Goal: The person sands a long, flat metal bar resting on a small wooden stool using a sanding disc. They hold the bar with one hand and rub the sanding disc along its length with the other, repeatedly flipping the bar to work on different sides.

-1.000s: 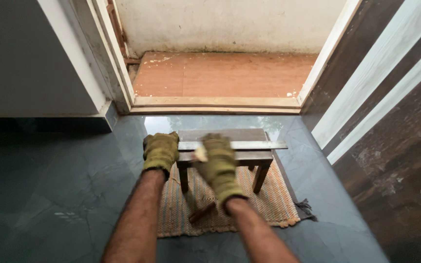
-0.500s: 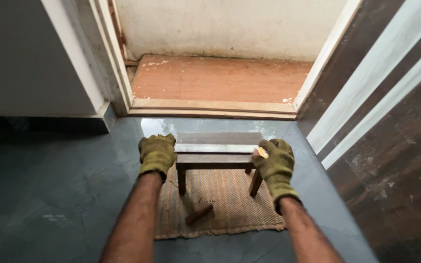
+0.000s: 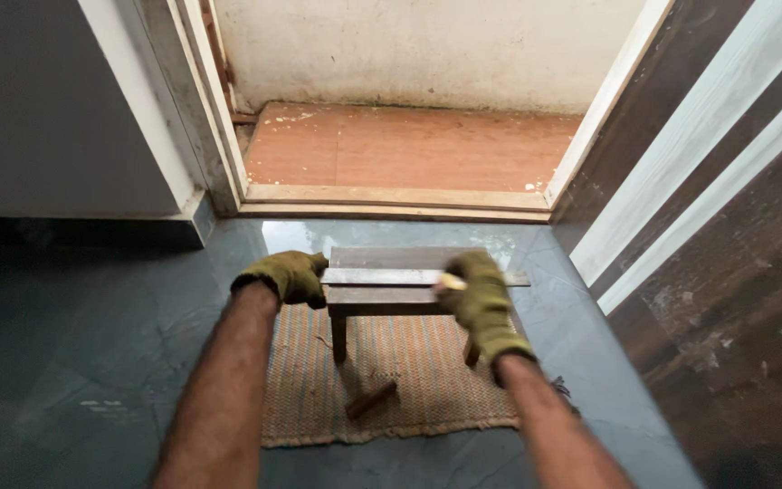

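Observation:
A small dark wooden stool (image 3: 389, 257) stands on a woven straw mat (image 3: 418, 362). A long flat slat (image 3: 382, 277) lies across the stool's top. My left hand (image 3: 288, 274), in an olive glove, grips the left end of the slat at the stool's edge. My right hand (image 3: 481, 303), gloved the same way, rests on the slat right of its middle and pinches a small pale yellow piece (image 3: 451, 282) against it. What that piece is I cannot tell. The right hand hides the stool's right front corner.
A short brown wooden stick (image 3: 371, 398) lies on the mat in front of the stool. Beyond is a doorway with a wooden threshold (image 3: 391, 196) and a reddish floor (image 3: 409, 145). A dark door (image 3: 735, 272) with pale strips stands at the right, a white wall (image 3: 47, 118) at the left.
My right hand slid along the slat from its middle to the right end, then back towards the middle. The left hand stayed at the left end.

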